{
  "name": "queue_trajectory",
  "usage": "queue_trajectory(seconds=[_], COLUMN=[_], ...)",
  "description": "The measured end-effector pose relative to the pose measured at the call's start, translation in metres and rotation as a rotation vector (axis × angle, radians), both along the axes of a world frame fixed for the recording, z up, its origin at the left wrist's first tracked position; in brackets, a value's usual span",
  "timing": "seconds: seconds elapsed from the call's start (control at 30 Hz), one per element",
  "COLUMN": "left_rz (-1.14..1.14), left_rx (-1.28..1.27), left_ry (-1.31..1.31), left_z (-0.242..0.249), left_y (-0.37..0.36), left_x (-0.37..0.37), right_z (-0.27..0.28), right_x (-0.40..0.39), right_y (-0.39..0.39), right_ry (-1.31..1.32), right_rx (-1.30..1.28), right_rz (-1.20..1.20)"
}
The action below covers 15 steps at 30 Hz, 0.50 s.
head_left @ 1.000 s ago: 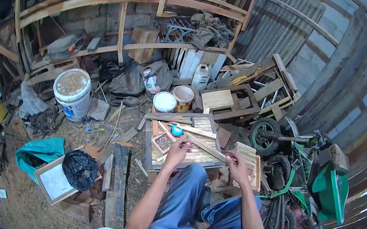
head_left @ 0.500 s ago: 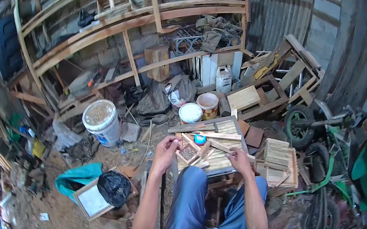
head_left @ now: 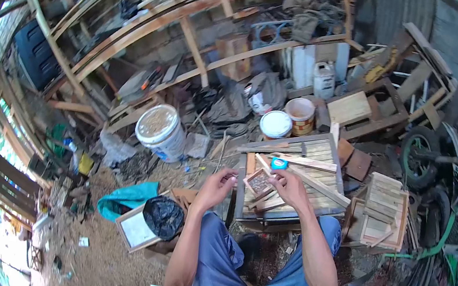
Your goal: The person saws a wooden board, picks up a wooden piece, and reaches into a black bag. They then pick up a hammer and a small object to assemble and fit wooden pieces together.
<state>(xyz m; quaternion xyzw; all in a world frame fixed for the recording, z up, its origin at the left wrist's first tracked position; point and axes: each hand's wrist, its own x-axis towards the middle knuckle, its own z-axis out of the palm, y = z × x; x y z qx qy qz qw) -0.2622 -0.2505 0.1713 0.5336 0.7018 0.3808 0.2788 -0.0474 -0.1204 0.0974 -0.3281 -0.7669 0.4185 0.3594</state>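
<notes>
The left hand (head_left: pixel 216 186) hovers just left of the small wooden tray (head_left: pixel 259 183), fingers pinched narrow; whether they hold anything cannot be told. The right hand (head_left: pixel 288 187) reaches over the tray's right edge, fingers curled, its hold unclear. The tray rests on the slatted pallet (head_left: pixel 312 155) ahead of the knees. Judged step: picking small parts from the tray. Loose wooden strips (head_left: pixel 308 163) and a blue-capped container (head_left: pixel 279 163) crowd the far side.

Slatted wooden tabletop (head_left: pixel 321 150) carries a small wooden tray (head_left: pixel 259 183) of small dark pieces, a blue round tin (head_left: pixel 279 163) and loose wooden strips (head_left: pixel 311 164) lying across its slats. Dirt floor (head_left: pixel 104 242) alongside bears a white bucket (head_left: pixel 161 131) and a black bag (head_left: pixel 163 217).
</notes>
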Motion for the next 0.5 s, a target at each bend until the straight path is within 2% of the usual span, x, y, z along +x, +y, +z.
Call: queue_trajectory(seconds=[0.03,0.17,0.2,0.3,0.33,0.43,0.5], left_rz=[0.055,0.324,0.377,0.531,0.542,0.628,0.712], left_rx=[-0.027,0.057,0.103,-0.023,0.051,0.003,-0.03], left_ry=[-0.058,-0.014,0.0,-0.061,-0.046,0.041,-0.002], left_z=[-0.006,-0.034,-0.047,-0.058,-0.076,-0.115,-0.127], left_y=[-0.009,-0.064,-0.082,-0.135,-0.154,-0.206,-0.232], left_x=[-0.012,-0.056,-0.068,-0.091,-0.105,-0.142,-0.158], right_z=[0.002,-0.008,-0.026,-0.026,-0.033,-0.047,-0.072], right_x=[-0.009,-0.057,-0.075,-0.126,-0.146,-0.206,-0.249], right_y=[-0.005,-0.03,-0.033,-0.066,-0.076,-0.104,-0.123], right_ry=[-0.007,-0.037,-0.043,-0.073,-0.13,-0.115,-0.092], right_rx=[0.059,-0.16,-0.213,-0.275,-0.394,-0.168,-0.117], right_rz=[0.04,0.192,0.237,0.392,0.447,0.617,0.694])
